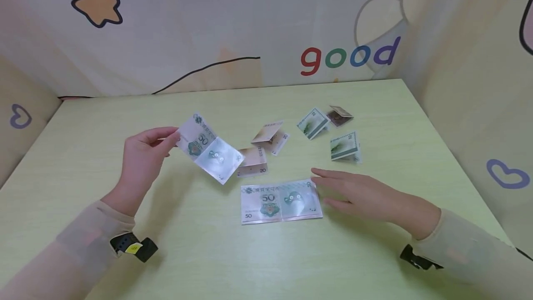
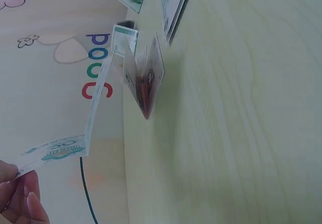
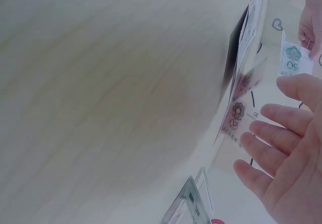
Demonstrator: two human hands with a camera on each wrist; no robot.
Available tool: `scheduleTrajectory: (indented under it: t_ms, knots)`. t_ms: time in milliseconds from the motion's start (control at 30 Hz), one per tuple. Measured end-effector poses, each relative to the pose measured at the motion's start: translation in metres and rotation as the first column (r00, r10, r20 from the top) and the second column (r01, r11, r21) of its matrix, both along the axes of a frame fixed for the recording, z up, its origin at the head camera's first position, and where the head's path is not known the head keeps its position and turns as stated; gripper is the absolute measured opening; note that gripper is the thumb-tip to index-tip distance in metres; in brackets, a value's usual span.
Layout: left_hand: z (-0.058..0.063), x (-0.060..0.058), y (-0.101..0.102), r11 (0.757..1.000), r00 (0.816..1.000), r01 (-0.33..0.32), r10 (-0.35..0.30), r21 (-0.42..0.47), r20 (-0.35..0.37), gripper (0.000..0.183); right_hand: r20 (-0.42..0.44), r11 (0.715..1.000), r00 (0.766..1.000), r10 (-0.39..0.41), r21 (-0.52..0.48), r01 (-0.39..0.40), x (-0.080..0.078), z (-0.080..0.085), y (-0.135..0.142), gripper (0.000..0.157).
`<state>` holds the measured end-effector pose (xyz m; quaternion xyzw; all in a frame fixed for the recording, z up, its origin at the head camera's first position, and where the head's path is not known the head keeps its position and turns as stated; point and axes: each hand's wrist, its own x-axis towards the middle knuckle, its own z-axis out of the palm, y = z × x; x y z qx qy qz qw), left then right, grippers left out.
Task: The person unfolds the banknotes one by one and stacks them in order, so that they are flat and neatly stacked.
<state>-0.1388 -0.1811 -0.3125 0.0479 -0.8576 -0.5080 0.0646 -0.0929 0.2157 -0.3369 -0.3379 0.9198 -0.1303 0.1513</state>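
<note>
My left hand [image 1: 147, 159] pinches one end of a creased play banknote [image 1: 210, 149] marked 50, between thumb and fingers. The note hangs tilted above the table, bent along its middle crease, as the left wrist view also shows. A second 50 note [image 1: 281, 202] lies on the table in front, spread out with a crease across it. Beside its right end is my right hand [image 1: 362, 191], fingers extended and holding nothing. The right wrist view shows the same open fingers [image 3: 276, 138].
Behind lie folded play notes: two pinkish 20 notes [image 1: 253, 161] near the middle, two green notes [image 1: 344, 146] to the right, and a brownish note [image 1: 340, 115] at the back. Printed curtains [image 1: 208, 22] surround the pale wooden table [image 1: 104, 119].
</note>
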Motion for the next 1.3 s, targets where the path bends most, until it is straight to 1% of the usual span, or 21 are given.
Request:
scheduleTrajectory:
  t_ms: [100, 200, 300, 433, 567, 733, 900, 1000, 1100, 1200, 1300]
  knots:
    - [0.000, 0.003, 0.006, 1.000, 1.000, 0.022, -0.022, 0.022, -0.013, 0.037, 0.004, 1.000, 1.000, -0.018, -0.001, 0.018, 0.000, 0.001, 0.000, 0.053]
    - [0.002, 0.007, 0.014, 0.997, 0.998, 0.049, -0.047, 0.058, -0.034, 0.035, -0.006, 1.000, 1.000, -0.018, -0.011, 0.017, 0.000, 0.002, 0.001, 0.052]
    - [0.004, 0.012, 0.023, 0.993, 0.997, 0.075, -0.072, 0.087, -0.038, 0.033, -0.020, 1.000, 1.000, -0.016, -0.018, 0.016, -0.001, 0.003, 0.001, 0.051]
    - [0.006, 0.019, 0.032, 0.991, 0.995, 0.096, -0.095, 0.092, -0.015, 0.031, -0.028, 1.000, 0.999, -0.017, -0.022, 0.017, -0.002, 0.003, -0.002, 0.051]
    - [0.007, 0.024, 0.039, 0.989, 0.993, 0.116, -0.118, 0.090, 0.007, 0.030, -0.032, 0.999, 0.999, -0.044, -0.027, 0.043, -0.002, 0.003, -0.004, 0.052]
    - [0.002, 0.028, 0.048, 0.985, 0.988, 0.146, -0.150, 0.093, 0.040, 0.026, -0.053, 0.995, 0.994, -0.097, -0.036, 0.095, -0.002, 0.003, -0.005, 0.052]
    - [-0.002, 0.030, 0.055, 0.978, 0.984, 0.166, -0.173, 0.123, 0.049, 0.023, -0.105, 0.986, 0.983, -0.152, -0.085, 0.144, 0.001, 0.003, -0.011, 0.053]
    - [-0.005, 0.031, 0.061, 0.971, 0.978, 0.174, -0.190, 0.165, 0.083, 0.022, -0.134, 0.977, 0.973, -0.187, -0.133, 0.169, 0.004, 0.006, -0.015, 0.053]
    - [-0.009, 0.032, 0.069, 0.960, 0.968, 0.168, -0.203, 0.224, 0.144, 0.022, -0.155, 0.967, 0.966, -0.208, -0.180, 0.180, 0.006, 0.010, -0.019, 0.054]
    - [-0.013, 0.035, 0.075, 0.952, 0.957, 0.152, -0.209, 0.267, 0.200, 0.022, -0.146, 0.960, 0.964, -0.222, -0.208, 0.189, 0.008, 0.013, -0.023, 0.057]
    - [-0.016, 0.037, 0.081, 0.946, 0.951, 0.141, -0.211, 0.292, 0.226, 0.021, -0.116, 0.955, 0.965, -0.236, -0.213, 0.208, 0.008, 0.015, -0.026, 0.061]
